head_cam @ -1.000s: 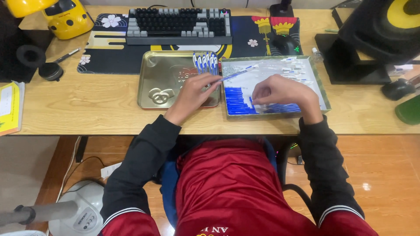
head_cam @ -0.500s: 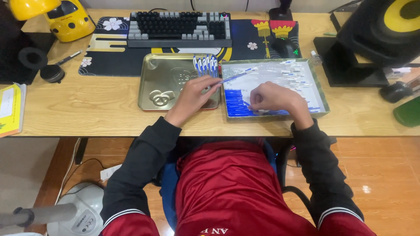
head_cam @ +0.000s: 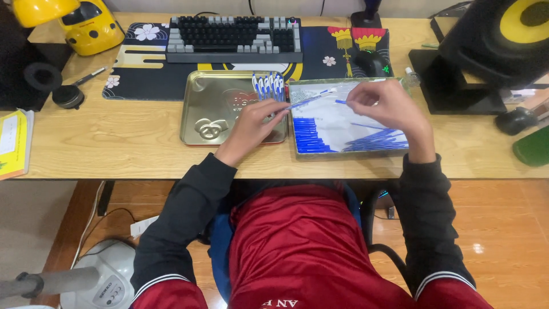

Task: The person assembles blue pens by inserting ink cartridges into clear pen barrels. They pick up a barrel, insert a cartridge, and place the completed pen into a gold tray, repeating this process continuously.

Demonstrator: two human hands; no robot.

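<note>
My left hand (head_cam: 255,122) holds a thin blue and white pen barrel (head_cam: 309,99) that points up and right over the gap between two metal trays. My right hand (head_cam: 384,103) is raised over the right tray (head_cam: 298,150) and pinches a small blue piece (head_cam: 341,102) close to the barrel's tip. The right tray holds rows of blue pen parts (head_cam: 311,136) and a slanted bundle of thin blue refills (head_cam: 377,141). The left gold tray (head_cam: 213,113) has a row of finished blue and white pens (head_cam: 267,86) leaning at its back right corner.
A keyboard (head_cam: 233,35) lies on a dark patterned desk mat (head_cam: 143,71) behind the trays. A yellow toy car (head_cam: 91,26) stands at back left, a black speaker (head_cam: 509,40) at back right, a yellow book (head_cam: 14,143) at the left edge.
My right hand has lifted from the front of the right tray to its back, bringing a small blue piece up to the barrel's tip. My left hand kept the barrel nearly in place.
</note>
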